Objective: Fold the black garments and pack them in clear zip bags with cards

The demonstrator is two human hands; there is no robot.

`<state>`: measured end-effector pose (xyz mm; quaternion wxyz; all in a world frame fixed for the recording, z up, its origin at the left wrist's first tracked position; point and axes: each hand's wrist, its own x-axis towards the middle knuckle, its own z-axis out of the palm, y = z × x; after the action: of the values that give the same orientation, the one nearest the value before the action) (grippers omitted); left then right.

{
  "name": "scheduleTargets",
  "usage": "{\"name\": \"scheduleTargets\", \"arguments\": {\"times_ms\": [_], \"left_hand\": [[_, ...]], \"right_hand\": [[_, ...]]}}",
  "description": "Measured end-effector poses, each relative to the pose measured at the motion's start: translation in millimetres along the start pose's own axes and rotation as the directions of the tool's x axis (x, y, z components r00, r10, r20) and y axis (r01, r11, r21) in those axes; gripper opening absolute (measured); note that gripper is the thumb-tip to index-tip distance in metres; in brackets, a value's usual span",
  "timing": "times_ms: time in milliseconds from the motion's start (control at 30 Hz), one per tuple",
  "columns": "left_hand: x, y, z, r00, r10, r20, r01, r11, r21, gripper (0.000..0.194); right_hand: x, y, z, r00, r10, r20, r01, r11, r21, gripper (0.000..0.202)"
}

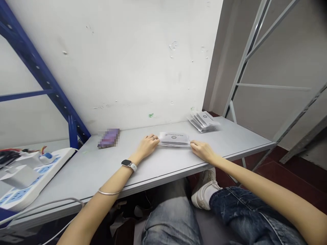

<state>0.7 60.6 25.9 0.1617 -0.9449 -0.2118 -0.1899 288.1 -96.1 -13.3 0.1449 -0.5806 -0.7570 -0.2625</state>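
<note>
Between my hands, over the grey tabletop, is a flat white packet (174, 139) with dark printed lettering and a round logo. My left hand (148, 144) has its fingers closed on the packet's left end. At the right end, my right hand (201, 149) pinches the other edge. The packet lies level, its long side across my view; whether it touches the table I cannot tell. Further back on the right, a fanned stack of similar white packets (204, 121) rests near the wall.
A blurred purple box-like thing (109, 138) stands left of my hands. On the far left are a white power strip (48, 173) with plugs and a white cable (51, 203) along the table's front edge. A blue metal post (48, 78) slants beside the white wall (127, 68).
</note>
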Motion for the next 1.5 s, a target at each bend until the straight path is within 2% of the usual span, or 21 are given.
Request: {"name": "scheduleTargets", "arguments": {"times_ms": [167,367,433,533,633,733,800,900,1033,1133,1167,1233,1300,1333,1400,1500], "left_hand": [[-2,-2,-1.7,0.999,-0.009,0.038,0.010,0.999,-0.041,0.018],[-1,2,-4.9,0.999,0.016,0.044,-0.007,0.982,-0.191,0.012],[0,3,-3.9,1.000,0.016,0.027,-0.009,0.969,-0.245,0.019],[6,7,-1.2,1.000,0.022,-0.002,-0.022,0.960,-0.279,0.019],[12,14,-0.4,0.997,0.051,-0.051,-0.062,0.966,-0.250,0.017],[16,24,-3.0,0.983,0.124,-0.134,-0.150,0.967,-0.208,0.018],[17,33,-4.9,0.966,0.175,-0.190,-0.215,0.952,-0.218,0.018],[16,49,-5.3,0.939,0.229,-0.255,-0.296,0.917,-0.266,0.016],[18,67,-2.8,0.931,0.250,-0.265,-0.326,0.896,-0.301,0.019],[21,72,-2.7,0.951,0.220,-0.217,-0.289,0.880,-0.376,0.010],[22,72,-2.9,0.961,0.205,-0.184,-0.265,0.874,-0.407,0.015],[23,71,-3.3,0.981,0.176,-0.081,-0.194,0.871,-0.451,0.044],[22,69,-2.9,0.987,0.154,0.053,-0.112,0.876,-0.469,0.067],[21,67,-2.4,0.983,0.145,0.113,-0.075,0.878,-0.473,0.073],[19,64,-1.5,0.971,0.135,0.197,-0.023,0.874,-0.485,0.076],[16,61,-2.3,0.950,0.152,0.273,0.007,0.863,-0.505,0.071]], "right_hand": [[2,-3,-4,0.996,0.068,0.064,-0.072,0.996,0.054,0.018],[2,-1,-4,0.982,0.170,0.080,-0.177,0.980,0.095,0.016],[3,0,-5,0.979,0.194,0.068,-0.201,0.974,0.101,0.014],[5,-2,-6,0.992,0.125,-0.008,-0.124,0.988,0.097,0.016],[10,-7,-7,0.993,-0.087,-0.083,0.090,0.996,0.028,0.019],[14,-16,-7,0.961,-0.267,-0.074,0.265,0.964,-0.034,0.029],[17,-23,-7,0.965,-0.251,-0.073,0.248,0.967,-0.055,0.037],[22,-33,-8,0.991,-0.120,-0.059,0.117,0.992,-0.055,0.039],[30,-40,-9,0.997,-0.076,0.031,0.076,0.997,0.002,0.037],[34,-42,-4,0.998,-0.006,0.070,-0.002,0.994,0.112,0.038],[35,-43,-2,0.998,0.016,0.069,-0.027,0.986,0.162,0.040],[36,-42,2,0.999,0.026,0.041,-0.036,0.962,0.270,0.044],[37,-37,3,1.000,-0.014,0.009,0.010,0.930,0.367,0.043],[37,-33,2,0.999,-0.044,0.007,0.037,0.913,0.407,0.040],[38,-21,-5,0.993,-0.106,0.053,0.068,0.879,0.471,0.032],[39,4,-21,0.955,-0.201,0.216,0.050,0.830,0.555,0.023]]}}
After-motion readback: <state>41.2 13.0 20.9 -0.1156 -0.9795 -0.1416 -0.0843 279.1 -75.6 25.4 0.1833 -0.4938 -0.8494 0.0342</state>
